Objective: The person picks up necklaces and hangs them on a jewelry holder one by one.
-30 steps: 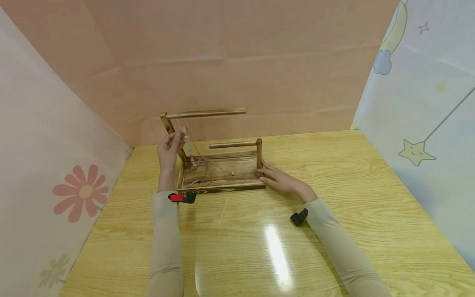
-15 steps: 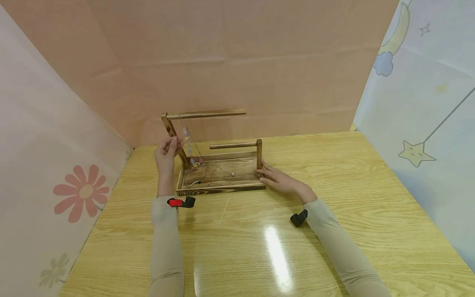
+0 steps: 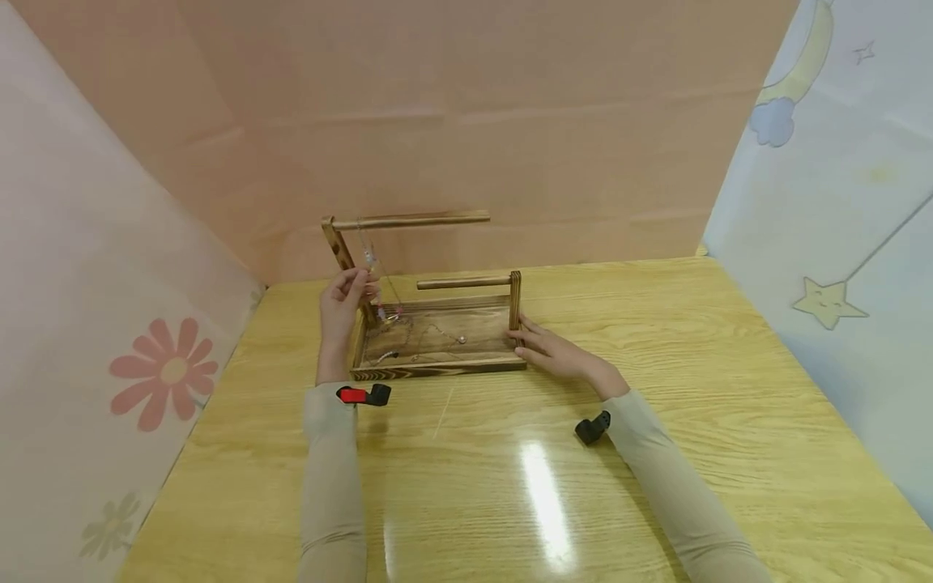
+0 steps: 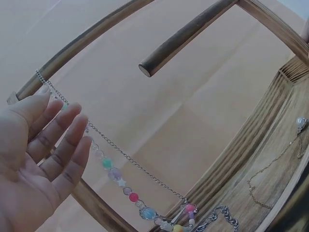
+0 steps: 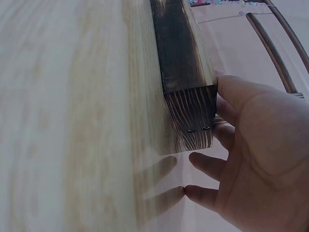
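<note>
A beaded necklace [image 4: 114,174] in pastel colours hangs by its silver chain from the upper bar [image 3: 423,219] of a wooden jewelry stand [image 3: 437,370]. Its lower end reaches down into the tray. My left hand [image 3: 344,295] is at the necklace's upper beads, beside the left post. In the left wrist view its fingers are loosely extended, the thumb tip right at the chain, and part of the bead strand is hidden behind them. With its fingers fairly straight, my right hand [image 3: 557,354] touches the right end of the stand, at the tray's front corner [image 5: 190,116].
In the tray lie a fine chain with a pearl pendant [image 4: 301,123], a thicker silver chain [image 4: 219,212] and a short beaded piece [image 3: 386,356]. A shorter bar [image 3: 466,282] juts left from the right post. Around the stand extends the wood-grain table [image 3: 466,486].
My left hand draws back slightly from the beads, then comes in to the right against them again. The right hand stays at the stand's end. The head view shifts a little.
</note>
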Demonstrator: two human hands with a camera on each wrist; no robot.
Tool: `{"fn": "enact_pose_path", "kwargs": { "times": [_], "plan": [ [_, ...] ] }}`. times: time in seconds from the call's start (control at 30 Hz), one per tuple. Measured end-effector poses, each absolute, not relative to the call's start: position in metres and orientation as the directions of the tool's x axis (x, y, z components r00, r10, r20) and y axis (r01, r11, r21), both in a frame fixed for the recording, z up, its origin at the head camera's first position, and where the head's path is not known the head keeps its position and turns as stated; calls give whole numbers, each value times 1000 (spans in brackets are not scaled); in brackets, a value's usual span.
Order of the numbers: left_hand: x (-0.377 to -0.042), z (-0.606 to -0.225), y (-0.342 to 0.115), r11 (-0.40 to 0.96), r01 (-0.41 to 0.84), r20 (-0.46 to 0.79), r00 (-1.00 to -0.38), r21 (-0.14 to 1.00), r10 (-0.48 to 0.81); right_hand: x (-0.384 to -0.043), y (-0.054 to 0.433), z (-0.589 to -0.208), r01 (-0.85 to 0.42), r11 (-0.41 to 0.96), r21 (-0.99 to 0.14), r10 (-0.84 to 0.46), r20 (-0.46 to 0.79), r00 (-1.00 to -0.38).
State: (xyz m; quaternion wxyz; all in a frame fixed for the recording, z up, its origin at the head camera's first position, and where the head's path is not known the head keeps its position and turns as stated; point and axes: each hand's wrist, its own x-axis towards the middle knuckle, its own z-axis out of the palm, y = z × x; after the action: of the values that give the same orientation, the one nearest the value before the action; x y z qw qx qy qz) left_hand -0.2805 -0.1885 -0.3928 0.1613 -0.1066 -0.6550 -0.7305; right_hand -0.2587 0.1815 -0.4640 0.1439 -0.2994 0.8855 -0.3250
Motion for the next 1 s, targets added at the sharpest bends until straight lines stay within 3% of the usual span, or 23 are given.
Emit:
{"fn": "enact_pose_path", "kwargs": {
  "times": [0.3,0.47,0.7,1.0],
  "plan": [
    [-278,-392,-184,56,307,298,-947,950,122,-259,185,-463,-440,610,-659,-624,-58,-779],
    [-279,-394,-185,103,298,278,-945,949,173,-261,182,-465,-455,611,-648,-630,-49,-775],
    [-275,-395,-185,210,202,141,-952,957,271,-260,182,-466,-457,615,-643,-631,-54,-774],
    [-287,-409,-184,281,189,83,-933,941,350,-260,181,-462,-445,605,-661,-631,-57,-774]
  ]
}}
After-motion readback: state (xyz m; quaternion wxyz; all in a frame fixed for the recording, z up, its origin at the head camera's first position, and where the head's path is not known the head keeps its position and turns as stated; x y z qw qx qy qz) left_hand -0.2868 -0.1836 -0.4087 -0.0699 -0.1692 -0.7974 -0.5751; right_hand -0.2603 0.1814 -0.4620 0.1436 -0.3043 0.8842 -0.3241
